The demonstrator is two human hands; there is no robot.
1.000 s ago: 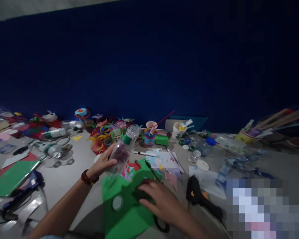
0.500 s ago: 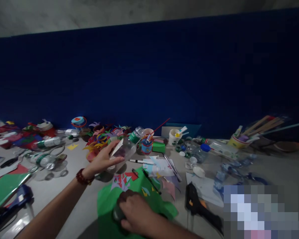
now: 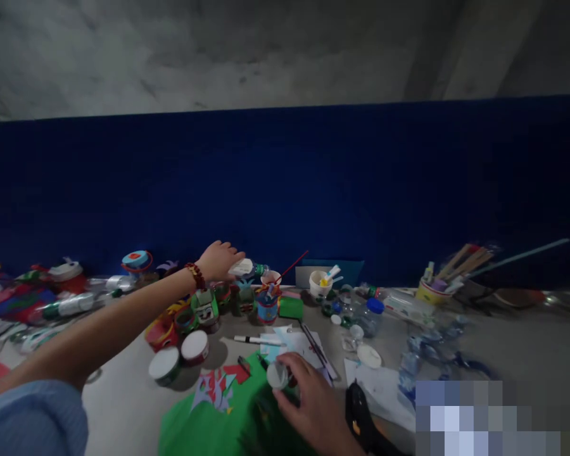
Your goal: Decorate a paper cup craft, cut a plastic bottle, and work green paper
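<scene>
Round white-topped piece (image 3: pixel 277 375) inside the right grip (image 3: pixel 314 400), above the green sheet (image 3: pixel 185 421).

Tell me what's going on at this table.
A person is working with both hands among craft things. The left hand reaches to the back, at a bottle; how firmly it grips is hard to tell. The right hand holds a small round container over a green sheet. Paper scraps lie on that sheet, and a glue gun lies beside the right hand.
</scene>
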